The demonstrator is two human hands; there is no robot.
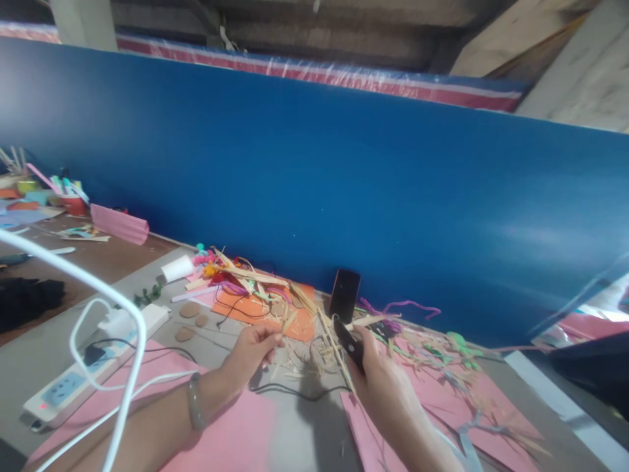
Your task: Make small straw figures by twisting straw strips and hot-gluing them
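My left hand (255,354) pinches a short yellowish straw strip (289,321) between thumb and fingertips, low over the table. On that wrist is a pale bangle (196,401). My right hand (381,370) is wrapped round a black tool (350,344), whose tapered end points up and to the left; its exact kind is hard to make out. A long thin straw stalk (334,347) lies just left of this tool; whether my fingers touch it I cannot tell. Between my hands are scattered straw clippings (307,359) and a black cord (299,394).
A phone (344,295) leans against the blue partition (314,177). Left are a power strip (63,390) and a white curved tube (140,341) crossing the foreground. Pink sheets (236,429), an orange sheet (240,305), brown discs (189,309) and purple pipe cleaners (413,306) lie about.
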